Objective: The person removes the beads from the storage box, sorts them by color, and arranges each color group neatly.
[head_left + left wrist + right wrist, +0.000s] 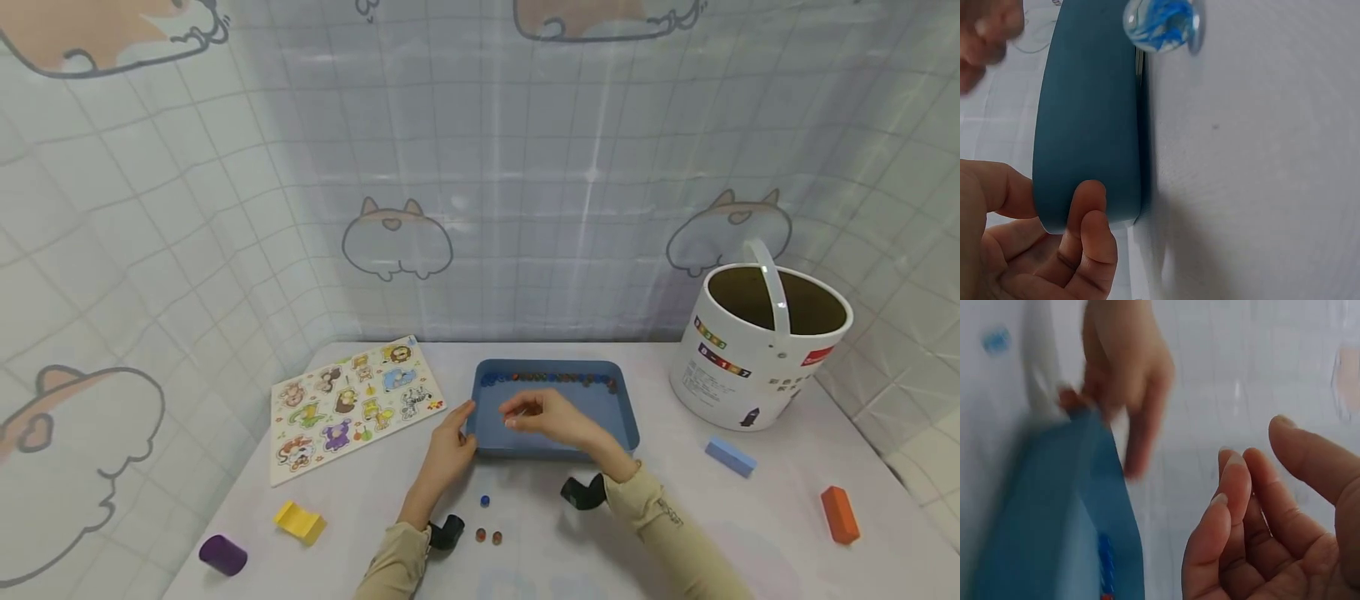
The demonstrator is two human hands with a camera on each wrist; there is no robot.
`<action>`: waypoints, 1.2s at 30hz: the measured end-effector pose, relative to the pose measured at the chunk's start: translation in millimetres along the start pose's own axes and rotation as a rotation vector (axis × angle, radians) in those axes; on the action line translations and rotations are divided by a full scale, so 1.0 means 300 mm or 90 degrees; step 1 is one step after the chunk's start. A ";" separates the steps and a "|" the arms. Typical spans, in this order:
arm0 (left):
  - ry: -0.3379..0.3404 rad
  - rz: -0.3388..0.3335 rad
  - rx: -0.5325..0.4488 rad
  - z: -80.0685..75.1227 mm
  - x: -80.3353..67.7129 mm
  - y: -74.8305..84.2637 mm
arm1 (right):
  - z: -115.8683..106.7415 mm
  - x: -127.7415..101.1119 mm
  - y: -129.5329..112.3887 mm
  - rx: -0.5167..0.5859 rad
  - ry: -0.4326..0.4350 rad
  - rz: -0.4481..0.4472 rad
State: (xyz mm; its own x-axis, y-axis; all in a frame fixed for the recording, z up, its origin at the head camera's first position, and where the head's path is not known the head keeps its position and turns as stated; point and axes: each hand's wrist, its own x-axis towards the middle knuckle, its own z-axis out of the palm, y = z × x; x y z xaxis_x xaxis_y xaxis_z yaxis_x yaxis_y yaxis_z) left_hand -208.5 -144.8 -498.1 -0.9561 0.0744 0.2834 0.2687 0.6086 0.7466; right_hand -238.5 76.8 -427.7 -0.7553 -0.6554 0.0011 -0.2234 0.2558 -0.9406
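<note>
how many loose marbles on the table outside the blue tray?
3. A blue marble lies just in front of the blue tray; two brown marbles sit side by side nearer the person. Others may be hidden behind the arms.

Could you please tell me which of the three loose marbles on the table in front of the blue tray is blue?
The small blue glass marble, lying alone nearest the blue plastic tray; the two brownish marbles sit side by side, nearer the person.
</note>
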 end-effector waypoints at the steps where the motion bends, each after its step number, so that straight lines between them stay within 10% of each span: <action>1: -0.001 -0.001 0.001 0.001 0.000 -0.001 | -0.025 0.023 0.000 0.004 0.013 0.014; 11: -0.006 0.008 0.006 0.005 -0.002 0.001 | -0.146 0.227 0.061 0.056 0.095 0.133; 36: -0.017 0.011 -0.013 -0.008 -0.001 -0.002 | 0.053 0.402 0.137 -0.034 0.208 0.241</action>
State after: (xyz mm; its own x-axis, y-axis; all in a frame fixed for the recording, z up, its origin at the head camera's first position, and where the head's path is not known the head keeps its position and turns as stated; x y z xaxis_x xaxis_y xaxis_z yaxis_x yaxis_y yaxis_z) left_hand -208.2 -147.0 -497.1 -0.9540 0.1054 0.2808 0.2872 0.5911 0.7537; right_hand -329.0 -3.0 -471.6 -0.9412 -0.2545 -0.2224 0.0791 0.4739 -0.8770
